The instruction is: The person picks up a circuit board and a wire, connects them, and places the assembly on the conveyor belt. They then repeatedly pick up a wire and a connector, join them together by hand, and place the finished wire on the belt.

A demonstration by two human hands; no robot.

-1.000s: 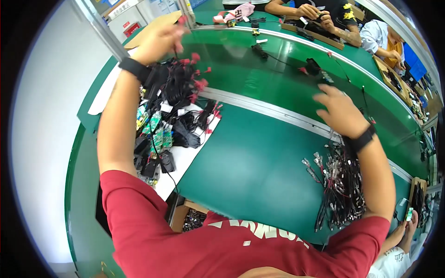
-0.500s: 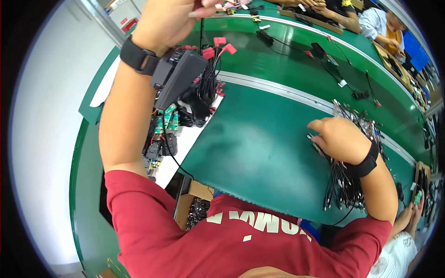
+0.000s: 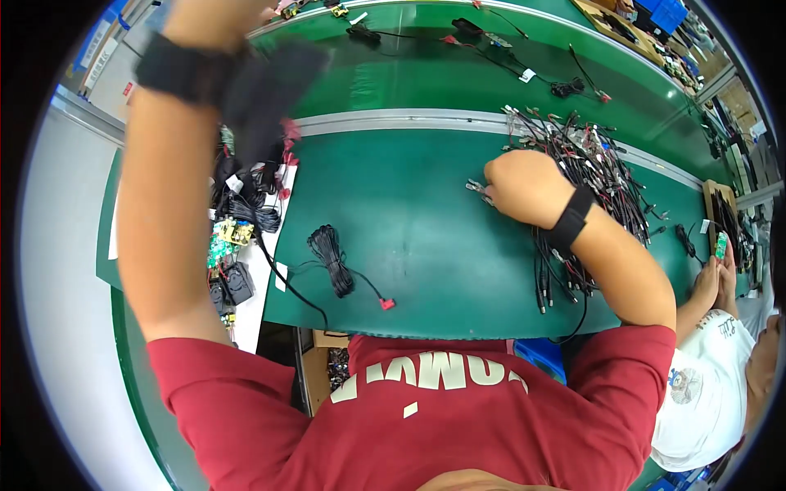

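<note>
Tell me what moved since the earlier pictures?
The left hand rose toward the top edge, lifting a black bundle off the side pile. The right hand slid to the left edge of the big cable heap and pinches a small metal end there. A coiled black cable with a red plug now lies on the green mat. The heap stayed put.

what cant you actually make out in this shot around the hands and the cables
- Left hand, head view: cut off by the top edge, so its grip is unseen.
- Dark bundle below the left wrist: motion-blurred, kind unclear.
- Right hand: fingertips curl under, hiding how the small connector is held.
- Cable pile: partly covered by the right forearm; single plugs too small to tell apart.
</note>
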